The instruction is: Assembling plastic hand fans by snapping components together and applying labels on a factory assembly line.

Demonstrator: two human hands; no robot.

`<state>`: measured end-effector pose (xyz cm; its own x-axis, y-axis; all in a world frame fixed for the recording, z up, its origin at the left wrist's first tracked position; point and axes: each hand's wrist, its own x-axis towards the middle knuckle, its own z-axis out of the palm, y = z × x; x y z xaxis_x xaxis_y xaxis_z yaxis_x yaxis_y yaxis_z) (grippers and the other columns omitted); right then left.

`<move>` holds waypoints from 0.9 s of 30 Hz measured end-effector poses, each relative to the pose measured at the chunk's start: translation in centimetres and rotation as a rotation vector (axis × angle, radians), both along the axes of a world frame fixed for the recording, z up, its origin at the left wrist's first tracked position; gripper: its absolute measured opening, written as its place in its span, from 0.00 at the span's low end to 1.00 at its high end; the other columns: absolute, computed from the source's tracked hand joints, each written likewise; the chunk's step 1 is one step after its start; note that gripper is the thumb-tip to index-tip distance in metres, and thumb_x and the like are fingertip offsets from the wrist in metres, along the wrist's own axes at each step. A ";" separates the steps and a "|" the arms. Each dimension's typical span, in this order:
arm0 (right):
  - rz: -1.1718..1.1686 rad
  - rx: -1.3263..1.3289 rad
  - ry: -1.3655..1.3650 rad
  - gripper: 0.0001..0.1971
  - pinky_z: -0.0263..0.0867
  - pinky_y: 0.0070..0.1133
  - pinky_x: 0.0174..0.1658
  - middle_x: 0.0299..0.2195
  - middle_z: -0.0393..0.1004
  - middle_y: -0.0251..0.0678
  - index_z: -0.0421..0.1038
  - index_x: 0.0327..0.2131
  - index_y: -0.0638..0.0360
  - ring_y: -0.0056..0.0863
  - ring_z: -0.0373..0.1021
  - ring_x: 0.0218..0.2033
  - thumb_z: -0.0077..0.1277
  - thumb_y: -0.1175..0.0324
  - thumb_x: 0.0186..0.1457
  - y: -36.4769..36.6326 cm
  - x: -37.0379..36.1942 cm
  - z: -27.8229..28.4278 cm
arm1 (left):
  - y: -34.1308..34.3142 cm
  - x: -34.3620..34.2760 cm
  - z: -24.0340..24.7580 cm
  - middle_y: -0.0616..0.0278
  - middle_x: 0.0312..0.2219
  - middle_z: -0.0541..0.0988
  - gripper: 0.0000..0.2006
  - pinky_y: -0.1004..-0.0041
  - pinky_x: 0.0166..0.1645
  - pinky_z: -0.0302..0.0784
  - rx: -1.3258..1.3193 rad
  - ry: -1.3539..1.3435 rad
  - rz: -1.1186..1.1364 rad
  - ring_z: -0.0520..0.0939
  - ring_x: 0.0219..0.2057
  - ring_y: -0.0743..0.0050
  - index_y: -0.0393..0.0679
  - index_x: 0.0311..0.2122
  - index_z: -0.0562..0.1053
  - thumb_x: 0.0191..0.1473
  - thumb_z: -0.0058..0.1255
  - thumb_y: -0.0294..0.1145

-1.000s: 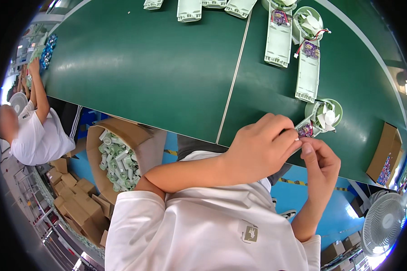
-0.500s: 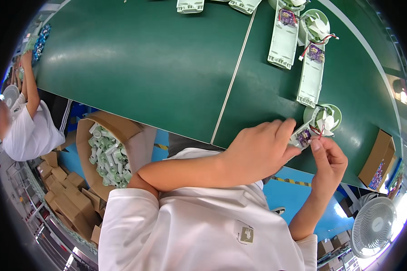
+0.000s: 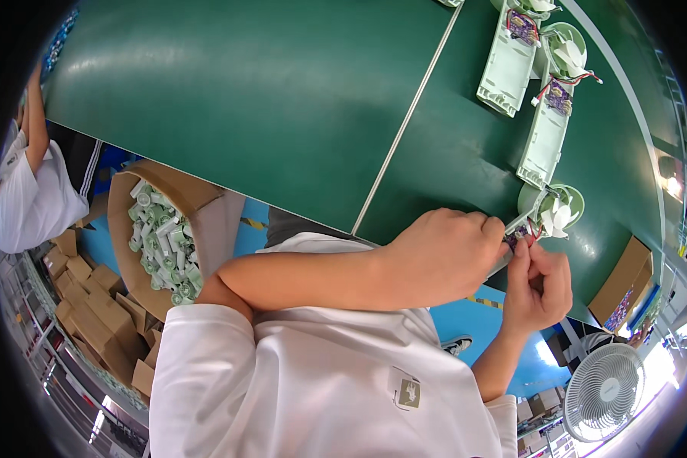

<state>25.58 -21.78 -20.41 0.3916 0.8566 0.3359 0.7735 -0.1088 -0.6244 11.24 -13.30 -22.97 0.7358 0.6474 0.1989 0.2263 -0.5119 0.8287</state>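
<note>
My left hand (image 3: 452, 256) is closed around the handle part of a pale green handheld-fan housing half (image 3: 498, 266), mostly covered by its fingers. At the housing's far end is a round head with white fan blades (image 3: 559, 217). A small purple circuit board (image 3: 516, 235) lies in the housing, between my hands. My right hand (image 3: 540, 286) pinches thin red wires (image 3: 534, 229) at the edge of this board; the wire ends are hidden by the fingertips. Beyond it lies a similar housing half (image 3: 543, 145) with its own purple board and loose wires.
Another fan housing half (image 3: 505, 72) lies farther back on the green table (image 3: 282, 99). A carton (image 3: 622, 282) stands at the table's right edge. Left below the table, a large carton (image 3: 217, 229) holds many fan parts. A floor fan (image 3: 607, 389) stands lower right; a co-worker (image 3: 38, 191) is at left.
The view has shifted, so the table things sit farther right. My fingers have drawn closer together over the circuit board, and my left hand now covers more of the housing.
</note>
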 end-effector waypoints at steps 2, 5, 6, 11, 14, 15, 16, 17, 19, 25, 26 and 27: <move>0.138 0.038 -0.225 0.06 0.45 0.13 0.18 0.17 0.63 0.26 0.74 0.26 0.66 0.12 0.52 0.15 0.62 0.84 0.45 0.5 0.2 0.3 | -0.2 0.1 -0.1 0.59 0.16 0.71 0.12 0.68 0.20 0.72 -0.014 0.010 -0.007 0.76 0.17 0.63 0.39 0.24 0.66 0.52 0.54 0.30; 0.192 0.014 -0.284 0.07 0.45 0.14 0.18 0.16 0.63 0.29 0.73 0.25 0.66 0.13 0.52 0.14 0.62 0.84 0.43 0.5 0.6 0.5 | -0.5 0.0 -0.1 0.59 0.16 0.70 0.12 0.69 0.19 0.72 -0.014 0.028 -0.020 0.76 0.17 0.65 0.38 0.24 0.65 0.52 0.54 0.30; 0.196 0.012 -0.284 0.07 0.45 0.14 0.18 0.16 0.63 0.29 0.73 0.25 0.66 0.13 0.52 0.14 0.62 0.84 0.43 0.5 0.7 0.5 | -0.5 0.0 -0.2 0.60 0.15 0.70 0.12 0.70 0.18 0.71 0.000 0.035 -0.026 0.76 0.17 0.65 0.38 0.24 0.65 0.52 0.54 0.30; 0.230 -0.075 -0.182 0.06 0.45 0.14 0.18 0.17 0.64 0.28 0.73 0.25 0.67 0.12 0.53 0.14 0.61 0.84 0.45 0.5 1.0 0.8 | -0.6 -0.1 -0.5 0.60 0.16 0.68 0.11 0.70 0.17 0.71 -0.003 0.038 -0.052 0.76 0.17 0.66 0.38 0.24 0.65 0.52 0.54 0.29; 0.186 -0.090 -0.150 0.06 0.45 0.13 0.18 0.17 0.64 0.28 0.72 0.25 0.67 0.12 0.53 0.15 0.61 0.83 0.46 0.5 0.7 1.0 | -0.7 0.0 -0.5 0.59 0.17 0.68 0.11 0.70 0.17 0.71 -0.017 0.014 -0.055 0.75 0.16 0.65 0.37 0.24 0.65 0.52 0.53 0.29; 0.181 -0.090 -0.151 0.06 0.45 0.13 0.18 0.17 0.64 0.28 0.72 0.25 0.67 0.12 0.53 0.15 0.61 0.83 0.46 0.5 0.5 1.2 | -0.8 0.1 -0.5 0.59 0.17 0.68 0.11 0.71 0.17 0.71 -0.012 -0.005 -0.061 0.75 0.16 0.65 0.37 0.24 0.65 0.52 0.53 0.29; 0.156 -0.134 -0.108 0.06 0.45 0.13 0.19 0.17 0.64 0.27 0.73 0.25 0.67 0.11 0.53 0.15 0.61 0.83 0.46 0.6 0.2 1.4 | -0.9 0.0 -0.6 0.59 0.17 0.68 0.11 0.71 0.17 0.71 -0.010 -0.007 -0.067 0.75 0.16 0.65 0.37 0.24 0.65 0.52 0.53 0.29; 0.130 -0.177 -0.064 0.06 0.46 0.13 0.19 0.17 0.64 0.27 0.73 0.26 0.67 0.11 0.53 0.16 0.61 0.82 0.46 0.7 0.1 1.6 | -0.9 -0.1 -0.6 0.58 0.18 0.69 0.11 0.71 0.17 0.71 0.061 0.025 -0.096 0.75 0.17 0.64 0.37 0.26 0.65 0.53 0.54 0.30; 0.106 -0.239 0.016 0.05 0.48 0.13 0.20 0.18 0.64 0.27 0.74 0.27 0.67 0.11 0.55 0.17 0.62 0.81 0.46 0.8 0.5 1.9 | -0.6 -0.4 -0.4 0.58 0.20 0.70 0.11 0.71 0.18 0.71 0.142 0.045 -0.137 0.76 0.17 0.63 0.36 0.27 0.66 0.53 0.54 0.31; -0.083 -0.222 0.244 0.08 0.48 0.10 0.24 0.20 0.61 0.22 0.74 0.41 0.65 0.09 0.55 0.21 0.53 0.74 0.57 -2.5 3.0 3.8 | 0.5 -1.8 2.9 0.59 0.28 0.71 0.14 0.72 0.19 0.71 -0.095 0.158 0.017 0.75 0.19 0.68 0.37 0.39 0.71 0.52 0.57 0.35; -0.082 -0.218 0.242 0.08 0.48 0.10 0.24 0.20 0.61 0.22 0.74 0.41 0.65 0.09 0.55 0.21 0.53 0.74 0.57 -2.9 3.1 4.0 | 0.7 -1.3 3.1 0.60 0.29 0.71 0.13 0.73 0.20 0.71 -0.054 0.002 0.088 0.75 0.21 0.69 0.38 0.39 0.72 0.52 0.57 0.33; -0.126 -0.266 0.414 0.07 0.47 0.10 0.22 0.19 0.62 0.22 0.75 0.38 0.65 0.09 0.54 0.19 0.52 0.72 0.58 -3.0 3.0 4.2 | 1.1 -0.8 3.2 0.61 0.30 0.71 0.12 0.74 0.22 0.72 -0.010 -0.151 0.155 0.75 0.23 0.69 0.38 0.40 0.72 0.51 0.57 0.30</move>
